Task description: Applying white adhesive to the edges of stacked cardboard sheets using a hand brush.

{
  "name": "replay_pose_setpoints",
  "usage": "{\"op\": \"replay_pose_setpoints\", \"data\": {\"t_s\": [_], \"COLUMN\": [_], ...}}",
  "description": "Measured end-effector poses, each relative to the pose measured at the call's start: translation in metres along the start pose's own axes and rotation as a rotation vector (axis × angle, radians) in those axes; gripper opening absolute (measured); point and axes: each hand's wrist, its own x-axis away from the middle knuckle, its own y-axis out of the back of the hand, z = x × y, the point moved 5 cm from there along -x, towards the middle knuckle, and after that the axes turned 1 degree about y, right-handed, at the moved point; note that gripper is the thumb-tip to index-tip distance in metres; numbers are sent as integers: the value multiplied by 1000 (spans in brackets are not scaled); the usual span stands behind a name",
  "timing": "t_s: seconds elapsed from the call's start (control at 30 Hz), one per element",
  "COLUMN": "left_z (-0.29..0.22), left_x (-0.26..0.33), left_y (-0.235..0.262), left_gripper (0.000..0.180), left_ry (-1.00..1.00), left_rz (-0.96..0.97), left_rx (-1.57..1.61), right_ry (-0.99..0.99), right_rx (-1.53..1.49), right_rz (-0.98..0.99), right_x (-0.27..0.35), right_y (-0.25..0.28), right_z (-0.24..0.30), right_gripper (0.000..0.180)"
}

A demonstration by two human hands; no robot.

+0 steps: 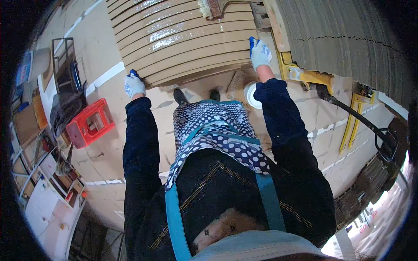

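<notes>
Gripping the stack of cardboard sheets [183,39], both gloved hands curl closed on its near edge: left hand [133,85] at the left corner, right hand [260,53] at the right corner.

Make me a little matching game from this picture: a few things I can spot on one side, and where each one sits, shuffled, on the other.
Things:
1. red plastic stool
2. left hand
3. right hand
4. white round tub

Places:
A. on the right edge of the cardboard stack
B. on the floor by the right forearm
C. at the stack's lower left corner
D. on the floor to the left

Pairs: 1-D, 2-C, 3-A, 4-B
</notes>
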Motion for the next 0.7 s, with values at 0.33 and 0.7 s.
{"op": "replay_pose_setpoints", "data": {"t_s": [0.33, 0.7], "left_z": [4, 42], "left_x": [-8, -79], "left_y": [-6, 20], "left_gripper": [55, 52], "left_ry": [23, -18], "left_rz": [55, -89], "left_rx": [-81, 232], "right_ry": [37, 238], "right_rx": [87, 327], "right_rz": [22, -32], "right_x": [-9, -25], "right_y": [-4, 30], "right_z": [-5, -1], "right_gripper": [57, 61]}}
